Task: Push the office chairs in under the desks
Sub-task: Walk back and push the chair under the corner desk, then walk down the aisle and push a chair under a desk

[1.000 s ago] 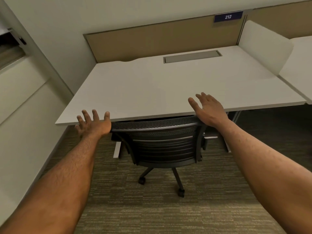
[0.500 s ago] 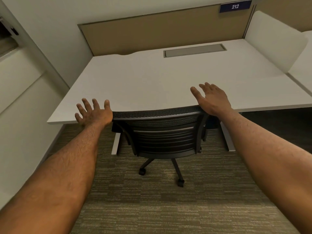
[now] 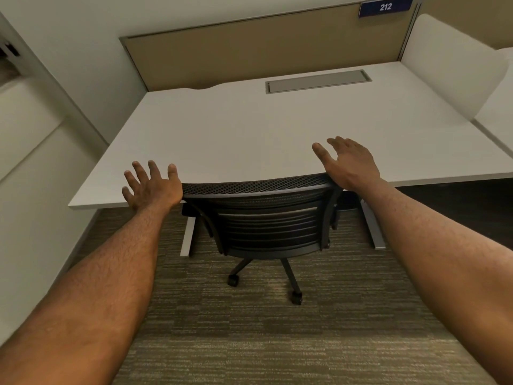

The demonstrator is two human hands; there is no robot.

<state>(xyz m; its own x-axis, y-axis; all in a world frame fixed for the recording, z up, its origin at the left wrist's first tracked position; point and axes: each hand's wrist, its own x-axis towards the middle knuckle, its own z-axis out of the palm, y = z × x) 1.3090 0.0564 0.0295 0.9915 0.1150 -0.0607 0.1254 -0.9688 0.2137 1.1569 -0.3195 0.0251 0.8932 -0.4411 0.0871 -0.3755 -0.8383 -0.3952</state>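
Observation:
A black mesh-backed office chair (image 3: pixel 266 218) stands at the front edge of a white desk (image 3: pixel 249 129), its seat hidden beneath the desktop and its backrest top against the edge. Two castors show on the carpet below. My left hand (image 3: pixel 151 186) rests at the backrest's top left corner, fingers spread, palm forward. At the top right corner my right hand (image 3: pixel 349 165) lies with its heel on the backrest, fingers apart and lifted over the desktop. Neither hand grips anything.
A tan partition (image 3: pixel 263 43) with a blue "212" sign (image 3: pixel 385 6) backs the desk. A grey cable hatch (image 3: pixel 317 81) is set into the desktop. A white side screen (image 3: pixel 449 62) separates a neighbouring desk on the right. A white wall runs along the left. Striped carpet (image 3: pixel 277 343) covers the floor.
The chair has rolled further under the desk with both hands staying on its backrest corners. My view has moved closer to the desk.

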